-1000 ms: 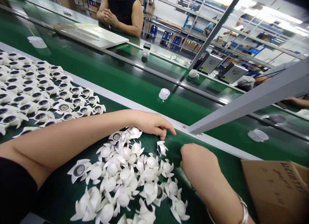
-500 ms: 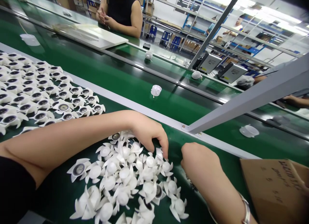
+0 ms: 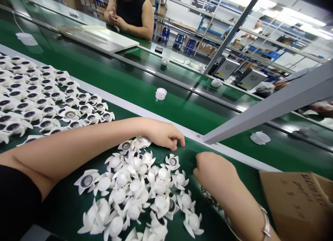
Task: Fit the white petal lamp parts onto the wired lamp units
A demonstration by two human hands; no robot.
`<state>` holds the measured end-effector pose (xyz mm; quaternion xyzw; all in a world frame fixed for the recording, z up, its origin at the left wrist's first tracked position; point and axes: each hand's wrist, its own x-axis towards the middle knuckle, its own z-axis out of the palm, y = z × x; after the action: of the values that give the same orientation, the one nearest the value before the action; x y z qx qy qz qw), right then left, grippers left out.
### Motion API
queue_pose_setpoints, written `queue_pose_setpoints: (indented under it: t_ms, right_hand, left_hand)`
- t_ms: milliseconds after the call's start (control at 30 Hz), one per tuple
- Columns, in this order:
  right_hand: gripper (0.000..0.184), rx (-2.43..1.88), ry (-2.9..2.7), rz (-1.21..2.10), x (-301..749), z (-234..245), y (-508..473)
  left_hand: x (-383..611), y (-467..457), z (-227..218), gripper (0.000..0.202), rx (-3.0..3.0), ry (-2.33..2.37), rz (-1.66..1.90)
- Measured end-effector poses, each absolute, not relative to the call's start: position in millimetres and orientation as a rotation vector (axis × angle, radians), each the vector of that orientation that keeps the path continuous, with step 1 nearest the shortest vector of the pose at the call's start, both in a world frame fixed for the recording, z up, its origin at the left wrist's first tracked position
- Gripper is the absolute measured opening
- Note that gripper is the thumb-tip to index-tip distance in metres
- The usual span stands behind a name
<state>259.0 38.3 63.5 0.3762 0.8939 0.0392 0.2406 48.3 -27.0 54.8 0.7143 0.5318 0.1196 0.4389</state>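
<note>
A heap of small white fan impellers [image 3: 135, 185] lies on the green surface between my forearms, most with the domed side up. My left hand [image 3: 166, 135] hovers just beyond the heap, its fingers bent and apart, with nothing visible between them. Just below it a single impeller [image 3: 173, 161] shows its dark hollow hub. My right hand [image 3: 214, 170] is closed at the right of the heap; what it may hold is hidden by its back. Rows of impellers [image 3: 33, 95] lie hub-side up at the left.
Beyond a grey rail [image 3: 125, 107], a green conveyor [image 3: 104, 81] carries clear plastic housings [image 3: 161, 93]. A grey post [image 3: 260, 105] slants across the right. At the lower right stands a cardboard box [image 3: 291, 203]. A co-worker [image 3: 132, 15] sits opposite, hands together.
My left hand has lifted off the heap, letting go of one impeller, which now lies hub-side up. Housings on the near conveyor have shifted left. My right hand has barely moved.
</note>
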Motion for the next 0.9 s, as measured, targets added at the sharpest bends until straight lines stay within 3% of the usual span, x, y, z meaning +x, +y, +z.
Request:
queue_pose_setpoints:
  t_ms: [167, 333, 567, 900]
  right_hand:
    - [0.013, 0.839, 2.729, -0.219, 257, 74, 38]
    - [0.012, 0.6, 2.908, -0.604, 256, 71, 29]
    - [0.014, 0.519, 2.879, -0.644, 249, 58, 27]
    - [0.015, 0.46, 3.103, -0.611, 244, 48, 30]
  left_hand:
    - [41, -24, 50, 0.062, 1.871, 1.218, 0.308]
    - [44, -22, 41, 0.046, 1.954, 1.116, 0.362]
    - [47, -21, 40, 0.014, 1.955, 1.15, 0.352]
    - [35, -22, 44, 0.024, 1.866, 1.107, 0.328]
